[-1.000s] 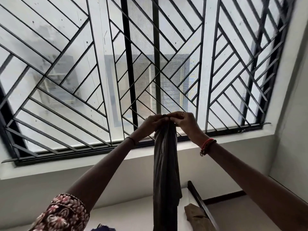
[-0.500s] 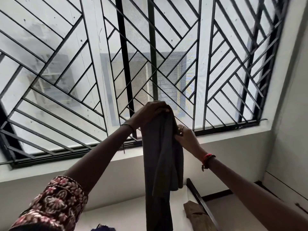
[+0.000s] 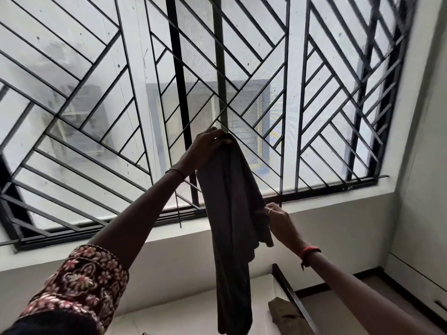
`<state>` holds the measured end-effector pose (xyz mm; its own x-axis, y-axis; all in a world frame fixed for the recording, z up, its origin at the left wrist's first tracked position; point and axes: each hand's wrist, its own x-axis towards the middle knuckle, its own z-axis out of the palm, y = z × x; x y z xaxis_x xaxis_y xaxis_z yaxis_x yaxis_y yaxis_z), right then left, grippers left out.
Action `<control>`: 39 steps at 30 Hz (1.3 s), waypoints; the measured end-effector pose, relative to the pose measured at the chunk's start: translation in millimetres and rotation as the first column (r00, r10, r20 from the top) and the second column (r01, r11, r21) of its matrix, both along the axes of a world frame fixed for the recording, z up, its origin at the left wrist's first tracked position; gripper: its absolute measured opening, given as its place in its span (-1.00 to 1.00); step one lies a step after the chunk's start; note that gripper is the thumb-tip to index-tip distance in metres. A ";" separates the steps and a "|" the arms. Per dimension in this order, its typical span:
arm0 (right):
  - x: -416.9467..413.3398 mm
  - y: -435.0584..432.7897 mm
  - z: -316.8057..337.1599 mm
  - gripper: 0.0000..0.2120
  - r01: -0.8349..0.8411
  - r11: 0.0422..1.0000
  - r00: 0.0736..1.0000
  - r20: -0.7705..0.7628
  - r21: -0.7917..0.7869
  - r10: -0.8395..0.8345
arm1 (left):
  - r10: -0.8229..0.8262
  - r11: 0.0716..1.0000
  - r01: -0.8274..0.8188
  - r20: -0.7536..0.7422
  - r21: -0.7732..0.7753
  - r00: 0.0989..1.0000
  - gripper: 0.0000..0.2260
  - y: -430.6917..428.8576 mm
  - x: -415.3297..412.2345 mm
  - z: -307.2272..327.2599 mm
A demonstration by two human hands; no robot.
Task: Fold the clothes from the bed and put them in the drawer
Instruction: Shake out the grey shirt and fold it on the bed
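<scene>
A dark grey garment (image 3: pixel 231 213) hangs lengthwise in front of the barred window. My left hand (image 3: pixel 205 148) grips its top end, raised high at the middle of the view. Lower down on the right, my right hand (image 3: pixel 280 220) pinches the garment's right edge, about halfway along its length. The cloth's lower end drops out of sight at the bottom edge. The white bed (image 3: pixel 174 313) shows at the bottom, with a brown garment (image 3: pixel 284 315) lying on its right side.
A large window with a black diagonal grille (image 3: pixel 242 93) fills the upper view, above a white sill. A dark bed rail (image 3: pixel 294 296) runs along the bed's right side. A white wall (image 3: pixel 425 189) closes in on the right.
My right hand has left the top of the garment and slid down its right edge. My left hand keeps the top end and holds it up alone.
</scene>
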<state>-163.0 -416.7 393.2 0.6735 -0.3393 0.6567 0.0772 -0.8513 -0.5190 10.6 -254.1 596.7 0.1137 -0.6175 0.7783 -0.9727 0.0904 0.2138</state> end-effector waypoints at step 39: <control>21.0 59.3 -65.4 -0.69 -0.057 0.925 0.990 -0.099 0.377 0.101 | 0.111 0.989 -0.122 -0.122 -0.088 0.986 -0.81 -1.1 9.1 6.0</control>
